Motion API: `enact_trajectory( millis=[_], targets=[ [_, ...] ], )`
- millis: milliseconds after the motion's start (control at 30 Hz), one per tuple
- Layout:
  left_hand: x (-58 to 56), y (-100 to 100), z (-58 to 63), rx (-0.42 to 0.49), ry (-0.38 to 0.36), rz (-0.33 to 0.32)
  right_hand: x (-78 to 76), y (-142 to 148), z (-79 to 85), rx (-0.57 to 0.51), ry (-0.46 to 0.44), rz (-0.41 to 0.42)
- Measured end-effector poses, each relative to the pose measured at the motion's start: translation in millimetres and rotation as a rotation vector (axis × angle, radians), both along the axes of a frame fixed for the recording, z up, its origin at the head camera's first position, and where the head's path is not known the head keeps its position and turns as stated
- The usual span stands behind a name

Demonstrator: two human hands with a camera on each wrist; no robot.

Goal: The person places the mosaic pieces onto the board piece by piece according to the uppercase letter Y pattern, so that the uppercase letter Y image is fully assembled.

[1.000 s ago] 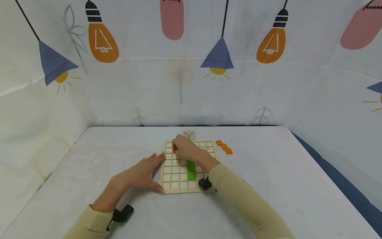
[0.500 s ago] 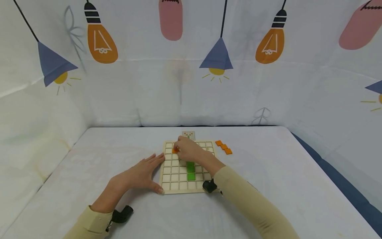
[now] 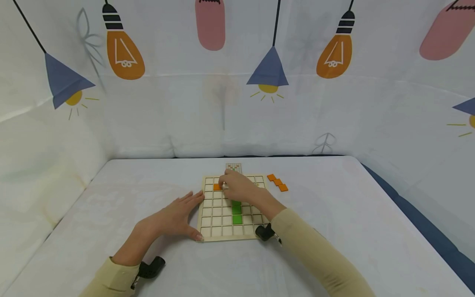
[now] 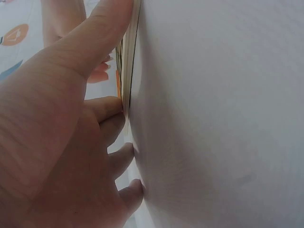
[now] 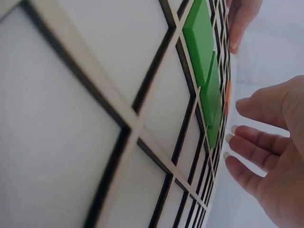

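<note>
A wooden grid board [image 3: 216, 238] lies on the table. In its cells sit an orange square tile [image 3: 217, 187], near the upper left, and a column of green tiles [image 3: 236, 219], partly hidden in the head view. My left hand [image 3: 172, 218] is spread along the board's left edge, its thumb at the near corner and fingertips at the side. Over the far part of the board, just right of the orange tile, is my right hand [image 3: 239, 187]. Its thumb and fingers [image 5: 259, 137] stand apart in the right wrist view, with nothing between them.
Several loose orange tiles [image 3: 278, 182] lie in a slanting row right of the board. A small card with a coloured grid pattern [image 3: 233, 166] lies beyond the board's far edge. A white cloth with printed lamps [image 3: 185, 111] hangs behind the table [image 3: 371, 231].
My right hand has drawn slightly right, away from the orange tile, which now shows uncovered in its cell. My left hand stays at the board's edge.
</note>
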State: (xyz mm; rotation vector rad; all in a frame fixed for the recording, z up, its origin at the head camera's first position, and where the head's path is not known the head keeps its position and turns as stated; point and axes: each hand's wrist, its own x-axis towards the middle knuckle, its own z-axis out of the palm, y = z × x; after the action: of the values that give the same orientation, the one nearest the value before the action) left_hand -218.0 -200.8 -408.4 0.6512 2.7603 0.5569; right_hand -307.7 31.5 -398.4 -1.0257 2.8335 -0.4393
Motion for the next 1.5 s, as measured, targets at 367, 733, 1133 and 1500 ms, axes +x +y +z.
enact_trajectory(
  millis=[367,733,1133,1500],
  targets=[
    [0.4,0.3,0.2,0.008,-0.003,0.0,4.1,14.5,12.7,-0.074,-0.009,-0.042],
    [1.0,0.8,0.1,0.002,0.004,0.003,2.8,35.0,9.6,-0.057,0.039,-0.097],
    [0.4,-0.2,-1.7,0.008,0.004,0.0,0.4,53.2,0.7,-0.07,0.027,-0.133],
    [0.1,-1.3,-2.4,0.004,0.0,-0.005,-0.3,68.8,-7.0,-0.072,0.069,-0.173]
  ],
)
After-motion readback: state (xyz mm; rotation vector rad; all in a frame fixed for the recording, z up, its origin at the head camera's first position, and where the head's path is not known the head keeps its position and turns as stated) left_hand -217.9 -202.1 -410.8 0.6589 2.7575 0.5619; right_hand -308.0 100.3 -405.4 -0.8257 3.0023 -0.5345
